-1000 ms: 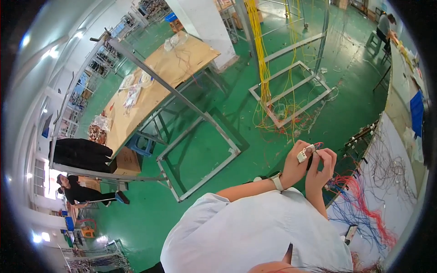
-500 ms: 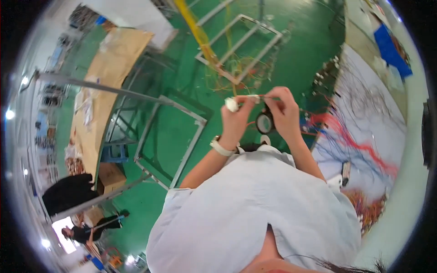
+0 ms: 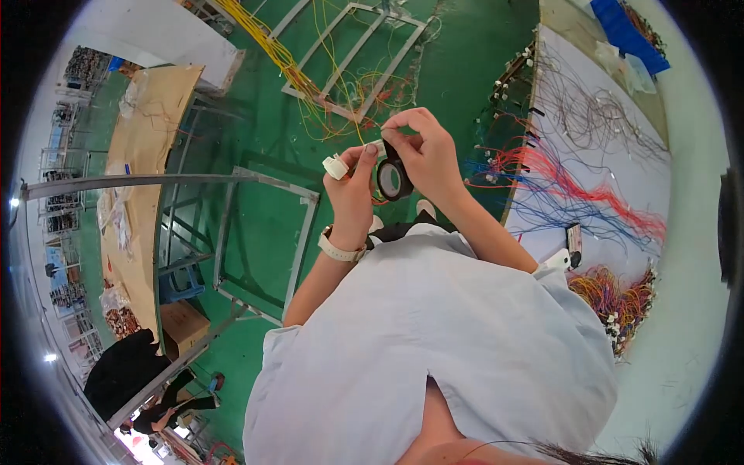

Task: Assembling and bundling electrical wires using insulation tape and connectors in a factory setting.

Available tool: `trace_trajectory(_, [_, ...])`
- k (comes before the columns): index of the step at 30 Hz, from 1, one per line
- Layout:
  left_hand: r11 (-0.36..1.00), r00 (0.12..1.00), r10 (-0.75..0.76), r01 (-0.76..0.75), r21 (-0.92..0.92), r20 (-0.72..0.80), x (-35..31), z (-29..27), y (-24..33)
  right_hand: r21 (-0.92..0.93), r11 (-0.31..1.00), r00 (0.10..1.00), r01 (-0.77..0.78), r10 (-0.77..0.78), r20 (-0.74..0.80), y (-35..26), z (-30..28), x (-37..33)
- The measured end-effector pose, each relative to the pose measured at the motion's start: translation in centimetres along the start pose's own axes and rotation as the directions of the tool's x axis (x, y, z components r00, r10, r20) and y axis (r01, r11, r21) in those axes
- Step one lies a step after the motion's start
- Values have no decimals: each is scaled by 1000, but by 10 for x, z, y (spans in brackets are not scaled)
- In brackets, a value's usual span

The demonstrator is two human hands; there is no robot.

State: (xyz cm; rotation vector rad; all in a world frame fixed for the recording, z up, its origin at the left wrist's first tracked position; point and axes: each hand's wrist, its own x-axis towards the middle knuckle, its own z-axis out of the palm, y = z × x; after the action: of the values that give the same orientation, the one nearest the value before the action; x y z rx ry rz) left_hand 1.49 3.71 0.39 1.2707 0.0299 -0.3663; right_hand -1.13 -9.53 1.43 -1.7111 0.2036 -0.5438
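My left hand (image 3: 353,194) is closed on a white plastic connector (image 3: 335,167), which sticks out on the left side of its fingers. A pale piece shows at the thumb tip; I cannot make out whether it belongs to the connector. My right hand (image 3: 426,155) pinches the pulled-out end of a black tape roll (image 3: 404,165). The roll hangs just below the fingertips, between both hands. The two sets of fingertips almost meet where the tape strip runs. A thin yellow wire reaches toward the left hand from the far side.
A metal frame (image 3: 339,108) with yellow wires (image 3: 267,46) lies ahead on the green floor. To the right, a white board (image 3: 620,190) carries red, blue and brown wires. Another metal frame (image 3: 306,225) stands left, beside a long wooden table (image 3: 139,155). A person (image 3: 155,418) is far lower left.
The whole view has shifted, so the surroundings sit differently. My right hand has come closer to my left, and the tape roll now hangs nearer the left thumb.
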Motion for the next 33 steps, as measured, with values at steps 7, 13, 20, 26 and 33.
trace_trajectory(7, [993, 994, 111, -111, 49, -1, 1, 4, 0, -90, 994, 998, 57, -59, -16, -4, 0, 0])
trace_trajectory(13, [968, 986, 167, -166, 188, 13, 3, 6, 5, -76, 996, 998, 48, -51, -33, -8, -1, -1])
trace_trajectory(20, [948, 980, 180, -195, 250, 81, 4, 8, 8, -52, 998, 997, 35, -38, -62, -4, 0, 1])
trace_trajectory(26, [870, 934, 223, -320, 375, 279, 17, 1, 18, 194, 976, 994, -98, 105, -26, 3, -3, -1])
trace_trajectory(33, [590, 724, 396, -672, 447, 566, 11, -2, 26, 451, 826, 941, -339, 300, 158, 8, -3, -5])
